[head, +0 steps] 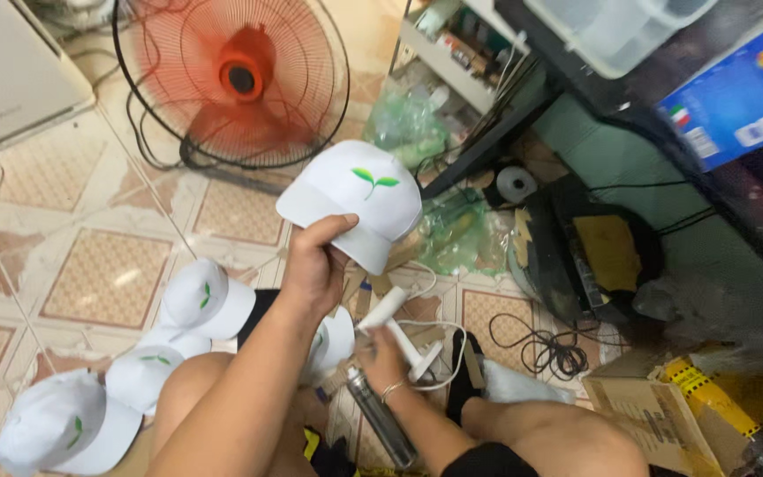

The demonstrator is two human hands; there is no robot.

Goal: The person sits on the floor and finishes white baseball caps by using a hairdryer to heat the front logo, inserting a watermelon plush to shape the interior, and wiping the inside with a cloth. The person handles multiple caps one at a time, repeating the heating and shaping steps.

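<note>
Head view, looking down at a seated person on a tiled floor (108, 274). We held a white cap (352, 208) with a green leaf emblem raised in our left hand (315, 265), the fingers clenched on the edge of its brim, so that the cap hung in the air above our knees and in front of a red standing fan (236, 79). Our right hand (381, 358) was lower, between the legs, its fingers wrapped around a white handheld tool (395, 331) with a white cord (448, 349) trailing from it; a grey metal canister (381, 415) lay just beside the wrist. We could not tell whether the tool touched the cap; it appeared well below it.

To the left, several like caps (134, 371) sat together on the floor, one (205, 300) near our left forearm. We judged these to be a pile either finished or waiting, and the pictures did not show which. The raised cap was the one in hand, and its treatment looked not yet begun. At right stood an open cardboard box (655, 411) and a dark shelf unit (523, 97).
</note>
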